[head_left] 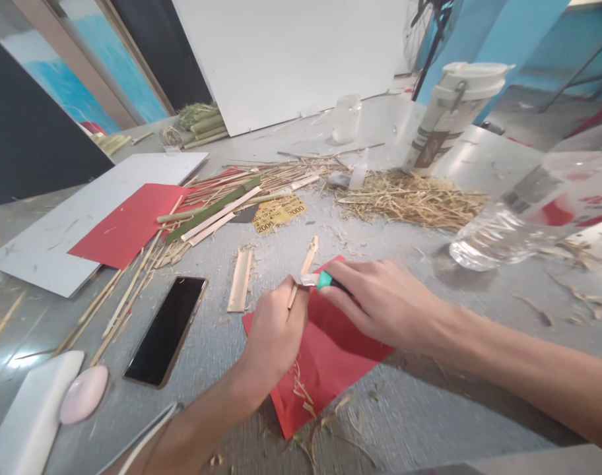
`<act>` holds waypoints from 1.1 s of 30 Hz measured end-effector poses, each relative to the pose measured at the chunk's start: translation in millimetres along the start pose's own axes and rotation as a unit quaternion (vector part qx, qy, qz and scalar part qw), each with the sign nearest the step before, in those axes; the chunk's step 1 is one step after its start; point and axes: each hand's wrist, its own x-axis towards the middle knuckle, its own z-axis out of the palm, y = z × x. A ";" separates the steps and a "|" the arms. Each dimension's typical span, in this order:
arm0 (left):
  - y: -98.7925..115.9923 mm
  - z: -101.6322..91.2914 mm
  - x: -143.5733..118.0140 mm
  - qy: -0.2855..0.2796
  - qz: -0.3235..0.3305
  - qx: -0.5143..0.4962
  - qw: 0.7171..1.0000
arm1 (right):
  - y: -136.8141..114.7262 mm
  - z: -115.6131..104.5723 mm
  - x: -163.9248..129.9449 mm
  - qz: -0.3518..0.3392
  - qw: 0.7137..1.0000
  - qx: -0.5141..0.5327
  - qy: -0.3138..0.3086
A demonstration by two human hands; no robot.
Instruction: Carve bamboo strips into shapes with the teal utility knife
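Observation:
My left hand (280,326) is closed around a thin pale strip of straw (309,256), whose far end sticks out past the fingers. In my right hand (375,297) is a utility knife (325,280) with a green part near its blade. The blade touches or lies very close to the strip beside my left fingers. Beneath both hands lies a red sheet of paper (325,356), with thin shavings on its lower left part. A wider flat piece of straw (240,280) rests on the table left of the strip.
A phone (166,330) lies to the left, near a pink oval object (84,394). Farther back are a second red sheet (130,224), straw stalks (261,178) and a heap of dry straw (410,201). A tumbler (442,119) and a plastic bottle (499,231) are on the right.

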 end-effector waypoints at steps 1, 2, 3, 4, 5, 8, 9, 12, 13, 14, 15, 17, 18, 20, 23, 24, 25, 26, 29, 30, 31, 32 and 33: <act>-0.2 0.0 0.5 0.004 0.002 0.003 1.000 | -0.4 0.0 -0.1 0.004 1.000 -0.001 -0.002; -0.5 -0.4 1.1 0.005 0.004 0.008 1.000 | 0.5 -0.2 0.3 0.019 1.000 -0.010 0.002; -0.8 -1.1 1.9 0.004 0.007 0.018 1.000 | 2.3 -0.5 1.1 0.044 0.999 -0.025 0.013; -1.1 -2.3 2.9 0.002 0.013 0.035 0.999 | 4.6 -0.7 2.1 0.068 0.997 -0.039 0.020; -1.4 -4.0 4.0 0.001 0.023 0.059 0.998 | 7.0 -0.6 3.2 0.075 0.996 -0.046 0.016; -2.2 -11.1 7.9 0.023 0.073 0.177 0.981 | 11.1 1.8 5.8 0.070 0.997 -0.033 0.005; -2.6 -13.5 9.3 0.036 0.088 0.218 0.971 | 11.3 3.3 6.3 0.068 0.997 -0.027 0.001; -4.1 -18.2 12.9 0.060 0.100 0.302 0.946 | 9.8 8.3 6.6 0.079 0.997 -0.022 -0.002; -4.5 -18.8 13.8 0.060 0.097 0.316 0.942 | 9.0 9.7 6.4 0.079 0.997 -0.021 -0.003; -4.7 -19.0 14.5 0.056 0.091 0.326 0.939 | 7.9 11.0 6.1 0.076 0.997 -0.017 -0.005; -4.7 -19.0 14.9 0.053 0.084 0.334 0.937 | 6.7 12.1 5.6 0.069 0.998 -0.010 -0.009; -4.2 -18.7 15.4 0.038 0.065 0.346 0.935 | 3.9 13.9 4.4 0.050 0.998 0.005 -0.024; -3.8 -18.7 15.5 0.027 0.055 0.349 0.935 | 2.8 14.7 3.8 0.043 0.999 0.008 -0.031; -2.8 -18.8 15.7 -0.002 0.036 0.348 0.937 | 2.1 15.5 3.2 0.042 0.998 0.004 -0.042; -1.3 -18.8 16.2 -0.046 0.019 0.347 0.937 | 5.1 15.3 3.8 0.063 0.997 -0.020 -0.041; -0.6 -18.7 16.3 -0.060 0.014 0.352 0.934 | 6.5 15.0 4.2 0.069 0.996 -0.027 -0.039; 0.0 -18.6 16.4 -0.072 0.009 0.359 0.931 | 7.8 14.7 4.6 0.072 0.996 -0.033 -0.038; 0.7 -18.5 16.5 -0.081 0.004 0.364 0.928 | 8.7 14.6 4.9 0.072 0.996 -0.037 -0.038; 1.6 -19.1 16.3 -0.087 -0.004 0.361 0.928 | 9.1 14.5 5.3 0.063 0.997 -0.032 -0.034; 1.5 -19.6 16.1 -0.081 -0.004 0.354 0.932 | 8.7 14.4 5.2 0.063 0.997 -0.024 -0.031; 1.1 -20.1 16.1 -0.076 -0.003 0.344 0.936 | 8.2 13.9 5.1 0.065 0.998 -0.011 -0.023; 0.8 -20.6 16.0 -0.072 0.001 0.331 0.941 | 7.8 13.1 4.9 0.069 0.998 0.005 -0.012; 0.6 -21.3 16.0 -0.071 0.007 0.315 0.947 | 7.6 11.8 4.8 0.068 0.997 0.025 0.003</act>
